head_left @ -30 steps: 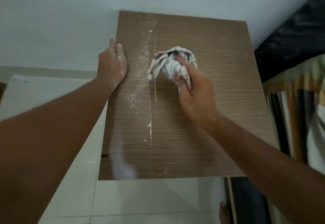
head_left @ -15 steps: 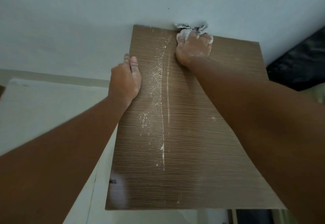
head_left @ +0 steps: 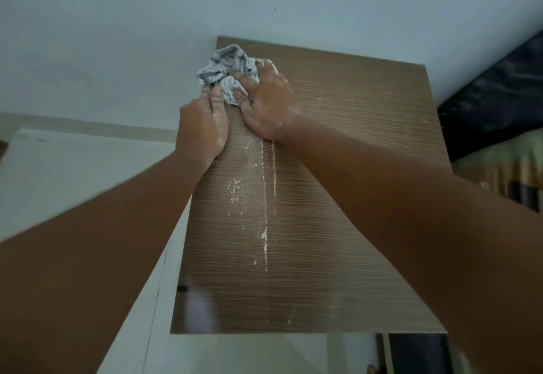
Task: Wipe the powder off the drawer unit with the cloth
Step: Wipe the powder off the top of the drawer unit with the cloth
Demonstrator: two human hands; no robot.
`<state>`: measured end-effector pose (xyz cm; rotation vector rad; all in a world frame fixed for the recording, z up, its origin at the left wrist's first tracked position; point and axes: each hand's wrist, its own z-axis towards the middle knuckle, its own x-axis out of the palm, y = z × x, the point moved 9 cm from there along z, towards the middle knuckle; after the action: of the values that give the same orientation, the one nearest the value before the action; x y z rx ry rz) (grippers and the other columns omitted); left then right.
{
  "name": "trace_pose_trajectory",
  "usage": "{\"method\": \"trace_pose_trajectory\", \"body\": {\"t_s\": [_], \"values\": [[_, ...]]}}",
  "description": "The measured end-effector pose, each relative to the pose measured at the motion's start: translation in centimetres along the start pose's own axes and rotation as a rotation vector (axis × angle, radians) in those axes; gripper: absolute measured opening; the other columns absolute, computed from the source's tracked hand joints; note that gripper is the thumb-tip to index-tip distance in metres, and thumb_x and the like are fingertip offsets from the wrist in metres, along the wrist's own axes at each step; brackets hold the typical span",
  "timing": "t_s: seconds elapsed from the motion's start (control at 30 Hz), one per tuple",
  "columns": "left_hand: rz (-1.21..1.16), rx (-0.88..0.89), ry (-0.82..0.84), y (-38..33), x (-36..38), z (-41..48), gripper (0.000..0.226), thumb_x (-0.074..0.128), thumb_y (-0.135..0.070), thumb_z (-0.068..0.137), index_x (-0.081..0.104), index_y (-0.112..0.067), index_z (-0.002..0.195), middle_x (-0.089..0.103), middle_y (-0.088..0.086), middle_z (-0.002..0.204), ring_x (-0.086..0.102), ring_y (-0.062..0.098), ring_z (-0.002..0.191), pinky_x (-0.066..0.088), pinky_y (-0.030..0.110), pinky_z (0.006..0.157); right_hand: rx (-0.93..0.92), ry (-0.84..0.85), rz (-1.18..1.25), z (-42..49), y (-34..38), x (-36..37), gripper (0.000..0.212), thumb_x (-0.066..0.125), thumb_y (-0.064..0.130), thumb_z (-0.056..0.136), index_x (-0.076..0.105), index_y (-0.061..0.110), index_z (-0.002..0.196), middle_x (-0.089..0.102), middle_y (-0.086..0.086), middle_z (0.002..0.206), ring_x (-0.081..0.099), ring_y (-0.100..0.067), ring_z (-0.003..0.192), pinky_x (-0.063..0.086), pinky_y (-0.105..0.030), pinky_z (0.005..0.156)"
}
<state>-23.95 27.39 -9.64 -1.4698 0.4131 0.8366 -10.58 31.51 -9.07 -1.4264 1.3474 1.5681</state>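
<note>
The brown wood-grain top of the drawer unit point(head_left: 352, 168) fills the middle of the view. White powder point(head_left: 264, 197) runs down it in two thin streaks with scattered specks to their left. A crumpled striped cloth point(head_left: 226, 71) lies at the top's far left corner, partly over the edge. My right hand point(head_left: 264, 100) presses on the cloth with its fingers spread over it. My left hand point(head_left: 202, 127) rests flat on the top's left edge, its thumb and fingertips touching the cloth. Both hands carry powder marks.
A pale wall point(head_left: 264, 0) stands right behind the unit. A light tiled floor point(head_left: 73, 168) lies to the left and in front. A dark mattress edge point(head_left: 493, 91) and a striped bedcover point(head_left: 505, 168) are close on the right.
My right hand has swept the cloth from the far middle edge leftward to the far left corner. The powder at the far end of the streaks is gone. My left hand stayed on the left edge.
</note>
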Motion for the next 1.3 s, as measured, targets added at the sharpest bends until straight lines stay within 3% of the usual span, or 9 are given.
{"method": "trace_pose_trajectory", "body": {"t_s": [0.1, 0.23, 0.47, 0.7, 0.8, 0.87, 0.97, 1.07, 1.3], "values": [[-0.011, -0.031, -0.012, -0.1, -0.5, -0.5, 0.05, 0.029, -0.032, 0.109, 0.067, -0.001, 0.099, 0.071, 0.018, 0.098, 0.063, 0.027, 0.085, 0.034, 0.022, 0.067, -0.076, 0.026, 0.002, -3.0, 0.9, 1.0, 0.052, 0.028, 0.049, 0.106, 0.023, 0.038, 0.157, 0.012, -0.014, 0.167, 0.003, -0.03, 0.155, 0.005, -0.046, 0.125], [-0.037, -0.076, 0.0, -0.1, -1.0, -1.0, 0.054, 0.027, -0.035, 0.109, 0.069, -0.005, 0.094, 0.066, 0.01, 0.088, 0.063, 0.024, 0.082, 0.034, 0.02, 0.064, -0.145, 0.027, -0.007, -6.9, 2.0, 1.7, 0.052, 0.031, 0.048, 0.105, 0.031, 0.035, 0.155, 0.019, -0.016, 0.165, 0.01, -0.033, 0.154, 0.013, -0.048, 0.126], [-0.04, -0.07, 0.011, 0.2, -0.6, -1.3, 0.05, 0.029, -0.036, 0.108, 0.045, -0.024, 0.063, 0.047, -0.012, 0.061, 0.043, -0.003, 0.054, 0.029, 0.007, 0.047, -0.255, 0.024, -0.005, -14.3, 3.6, 2.5, 0.051, 0.037, 0.042, 0.106, 0.035, 0.026, 0.154, 0.023, -0.023, 0.162, 0.014, -0.037, 0.153, 0.012, -0.047, 0.123], [-0.025, -0.076, 0.013, 0.5, -1.2, -3.1, 0.044, 0.028, -0.034, 0.109, 0.058, -0.013, 0.084, 0.052, -0.009, 0.067, 0.046, 0.0, 0.057, 0.032, 0.006, 0.049, -0.354, 0.032, 0.01, -21.8, 5.8, 4.1, 0.05, 0.041, 0.041, 0.104, 0.038, 0.028, 0.153, 0.029, -0.021, 0.16, 0.019, -0.037, 0.152, 0.013, -0.048, 0.122], [-0.025, -0.069, 0.005, 0.8, -1.4, -3.8, 0.051, 0.028, -0.035, 0.109, 0.067, -0.007, 0.091, 0.061, 0.002, 0.082, 0.056, 0.013, 0.071, 0.037, 0.017, 0.061, -0.375, 0.045, 0.042, -24.8, 6.6, 4.8, 0.052, 0.04, 0.043, 0.103, 0.037, 0.029, 0.153, 0.028, -0.019, 0.162, 0.018, -0.036, 0.153, 0.016, -0.05, 0.123], [-0.029, -0.077, 0.006, 1.1, -1.5, -4.2, 0.049, 0.028, -0.036, 0.109, 0.063, -0.011, 0.086, 0.06, 0.001, 0.078, 0.055, 0.013, 0.069, 0.04, 0.022, 0.061, -0.389, 0.063, 0.045, -26.4, 7.0, 5.3, 0.053, 0.039, 0.045, 0.103, 0.036, 0.03, 0.154, 0.027, -0.016, 0.163, 0.016, -0.033, 0.154, 0.018, -0.05, 0.124], [-0.05, -0.098, 0.002, 1.4, -1.6, -4.8, 0.047, 0.028, -0.036, 0.109, 0.058, -0.013, 0.081, 0.052, -0.009, 0.065, 0.047, 0.003, 0.056, 0.037, 0.014, 0.052, -0.412, 0.071, 0.042, -28.4, 7.4, 5.9, 0.052, 0.039, 0.046, 0.104, 0.034, 0.03, 0.154, 0.027, -0.012, 0.163, 0.015, -0.029, 0.155, 0.019, -0.049, 0.125], [-0.095, -0.121, 0.01, 1.8, -1.5, -5.2, 0.048, 0.028, -0.039, 0.108, 0.057, -0.017, 0.076, 0.051, -0.012, 0.064, 0.048, 0.003, 0.057, 0.04, 0.021, 0.058, -0.439, 0.064, 0.046, -30.0, 7.6, 6.2, 0.051, 0.043, 0.042, 0.104, 0.038, 0.027, 0.153, 0.03, -0.011, 0.162, 0.019, -0.029, 0.154, 0.02, -0.047, 0.125], [-0.101, -0.137, 0.048, 1.5, -1.6, -5.7, 0.049, 0.027, -0.04, 0.108, 0.059, -0.014, 0.082, 0.053, -0.009, 0.068, 0.048, 0.002, 0.059, 0.039, 0.015, 0.054, -0.476, -0.027, -0.009, -33.7, 8.6, 6.6, 0.074, 0.076, 0.012, 0.087, 0.039, 0.02, 0.15, 0.039, -0.016, 0.157, 0.034, -0.033, 0.147, 0.027, -0.046, 0.118]]}}
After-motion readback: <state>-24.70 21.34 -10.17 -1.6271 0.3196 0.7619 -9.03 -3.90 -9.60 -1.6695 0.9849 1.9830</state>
